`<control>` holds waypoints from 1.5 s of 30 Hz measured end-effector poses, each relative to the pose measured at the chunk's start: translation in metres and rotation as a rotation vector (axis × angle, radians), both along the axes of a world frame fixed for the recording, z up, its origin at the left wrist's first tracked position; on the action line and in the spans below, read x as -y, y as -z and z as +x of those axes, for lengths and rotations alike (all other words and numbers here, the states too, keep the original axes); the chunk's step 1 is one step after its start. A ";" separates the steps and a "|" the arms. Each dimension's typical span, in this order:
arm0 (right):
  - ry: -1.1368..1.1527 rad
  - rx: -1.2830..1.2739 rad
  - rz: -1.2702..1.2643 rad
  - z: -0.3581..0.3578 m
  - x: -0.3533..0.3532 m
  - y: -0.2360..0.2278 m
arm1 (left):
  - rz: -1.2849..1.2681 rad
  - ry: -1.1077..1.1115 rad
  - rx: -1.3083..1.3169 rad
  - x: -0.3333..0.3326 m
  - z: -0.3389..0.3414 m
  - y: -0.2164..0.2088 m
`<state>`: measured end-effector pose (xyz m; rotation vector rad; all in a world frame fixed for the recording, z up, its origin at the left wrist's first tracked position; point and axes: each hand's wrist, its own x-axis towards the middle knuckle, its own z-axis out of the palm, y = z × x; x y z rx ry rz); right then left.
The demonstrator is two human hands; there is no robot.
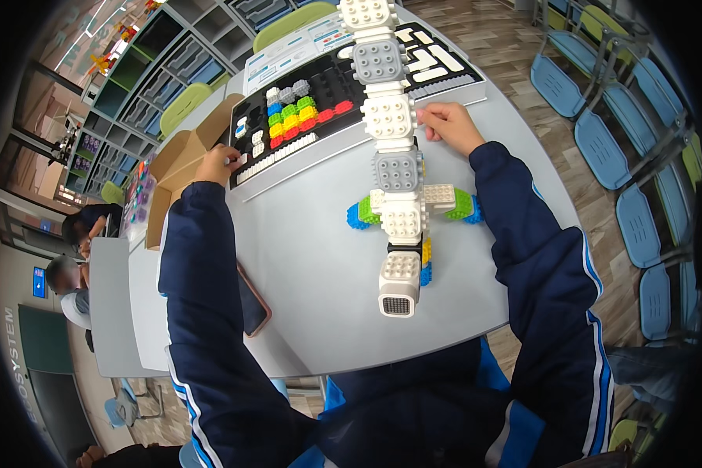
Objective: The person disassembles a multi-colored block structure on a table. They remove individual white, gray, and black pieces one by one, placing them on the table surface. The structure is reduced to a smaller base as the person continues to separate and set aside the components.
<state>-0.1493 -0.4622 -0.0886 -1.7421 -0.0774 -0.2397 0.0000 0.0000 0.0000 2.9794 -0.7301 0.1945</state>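
A tall model of white and grey studded blocks (pixel 390 117) stands on the table, with green and blue blocks (pixel 462 206) at its sides and a white end piece with a dark grid (pixel 398 304) nearest me. My right hand (pixel 451 129) is closed beside the model's right side, its fingertips at a white block; what it holds, if anything, is hidden. At the left edge of the black parts tray (pixel 335 148), my left hand (pixel 218 164) pinches with its fingers next to small white pieces. Whatever is between them is too small to make out.
The tray holds red, yellow, green, blue, grey and white pieces. An open cardboard box (pixel 181 156) is left of it, and a phone (pixel 254 300) lies by my left forearm. Blue folding chairs (pixel 600 148) stand at right; other people (pixel 70 273) sit at far left.
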 end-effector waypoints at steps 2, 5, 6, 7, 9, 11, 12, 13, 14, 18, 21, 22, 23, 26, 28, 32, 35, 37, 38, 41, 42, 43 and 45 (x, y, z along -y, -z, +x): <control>-0.001 0.003 0.004 0.000 0.001 0.001 | 0.036 -0.041 0.035 0.012 -0.010 -0.005; -0.001 0.010 0.020 0.003 -0.005 -0.002 | 0.144 0.014 0.120 0.010 -0.009 -0.015; -0.005 0.010 0.020 0.003 -0.006 -0.001 | 0.156 0.038 0.116 0.006 -0.007 -0.012; -0.007 0.010 0.019 0.003 -0.008 0.000 | 0.168 0.063 0.111 0.002 -0.006 -0.009; -0.011 0.010 0.023 0.003 -0.009 0.000 | 0.202 0.107 0.120 -0.002 -0.004 -0.006; -0.014 0.011 0.031 0.002 -0.007 -0.001 | 0.247 0.144 0.146 -0.001 -0.004 -0.007; -0.014 0.014 0.033 0.002 -0.007 0.000 | 0.258 0.125 0.136 0.000 -0.004 -0.006; -0.014 0.018 0.035 0.002 -0.007 0.000 | 0.270 0.106 0.126 0.002 -0.004 -0.006; -0.015 0.021 0.037 0.002 -0.007 0.001 | 0.282 0.086 0.116 0.003 -0.004 -0.006; 0.002 0.008 0.028 0.003 -0.007 0.001 | 0.287 0.076 0.118 0.008 -0.007 -0.003; 0.000 0.006 0.027 0.002 -0.006 0.001 | 0.286 0.045 0.124 0.011 -0.013 -0.001; 0.001 0.008 0.025 0.002 -0.006 0.000 | 0.267 0.024 0.118 0.010 -0.013 -0.001; 0.002 0.010 0.023 0.001 -0.006 0.000 | 0.246 0.004 0.112 0.009 -0.013 -0.001; 0.000 0.012 0.005 -0.001 -0.008 -0.004 | 0.145 0.060 0.169 -0.002 -0.011 -0.001; 0.001 0.008 0.017 0.000 -0.008 -0.002 | 0.114 0.057 0.181 -0.009 -0.007 0.001; 0.000 0.009 0.008 0.000 -0.001 0.001 | 0.025 0.079 0.212 -0.006 -0.004 0.004; -0.016 0.011 0.014 0.005 -0.007 0.001 | -0.220 0.086 0.154 -0.027 0.005 0.007; -0.019 0.013 0.015 0.006 -0.009 0.001 | -0.641 0.041 -0.100 -0.020 0.001 0.007; -0.024 0.016 0.017 0.006 -0.011 0.000 | -0.848 0.014 -0.227 -0.017 -0.002 0.008; 0.008 0.004 0.011 0.002 0.001 0.004 | -1.429 0.160 -0.547 0.047 -0.066 -0.010; 0.001 0.010 0.006 0.003 -0.004 0.001 | -1.566 0.204 -0.660 0.049 -0.087 -0.014; 0.000 0.012 -0.002 0.002 -0.006 -0.002 | -1.704 0.253 -0.781 0.050 -0.104 -0.014; 0.006 0.010 -0.011 -0.001 -0.005 -0.001 | -1.955 0.321 -1.035 0.060 -0.134 -0.010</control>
